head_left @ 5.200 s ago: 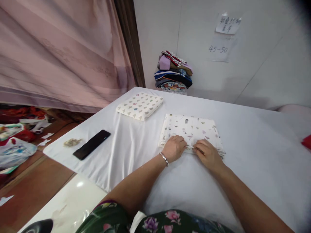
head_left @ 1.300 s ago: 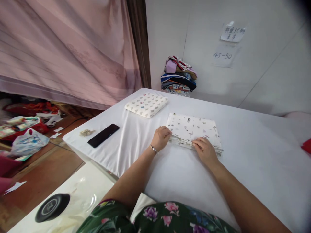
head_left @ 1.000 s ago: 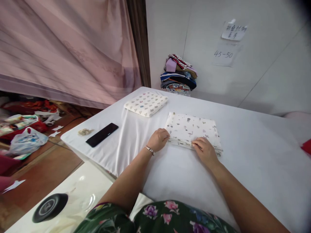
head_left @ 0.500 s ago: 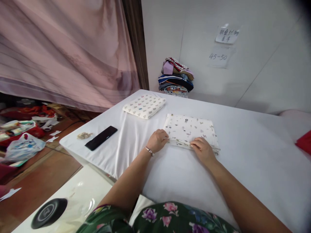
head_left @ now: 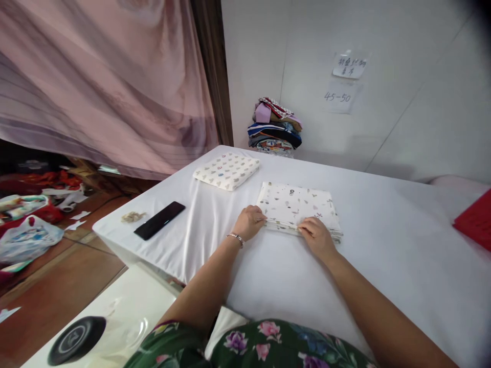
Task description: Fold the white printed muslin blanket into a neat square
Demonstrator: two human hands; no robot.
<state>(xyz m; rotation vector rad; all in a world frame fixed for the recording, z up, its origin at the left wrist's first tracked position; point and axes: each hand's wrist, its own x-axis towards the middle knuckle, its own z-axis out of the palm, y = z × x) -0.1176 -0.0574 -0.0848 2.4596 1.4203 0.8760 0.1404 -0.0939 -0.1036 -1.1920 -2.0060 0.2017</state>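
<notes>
A folded white cloth (head_left: 297, 204) with small printed figures lies flat on the white-covered table (head_left: 387, 245), its layers stacked at the near edge. My left hand (head_left: 250, 223) pinches the near left corner of this cloth. Along the same edge, right of the middle, my right hand (head_left: 316, 236) grips the layers between thumb and fingers. Behind and to the left rests a second folded white cloth (head_left: 227, 171) with a grey leaf-like print, which neither hand touches.
A black phone (head_left: 160, 220) and a small beige clump (head_left: 132, 216) lie at the table's left side. Folded fabrics (head_left: 274, 128) are piled by the wall behind. Something red (head_left: 475, 220) sits at the right edge. Near left, a black round object (head_left: 76, 340) is on a pale surface.
The view has shifted slightly, so more of the red thing shows at the right. Both hands keep their hold on the near edge of the cloth, with little visible movement.
</notes>
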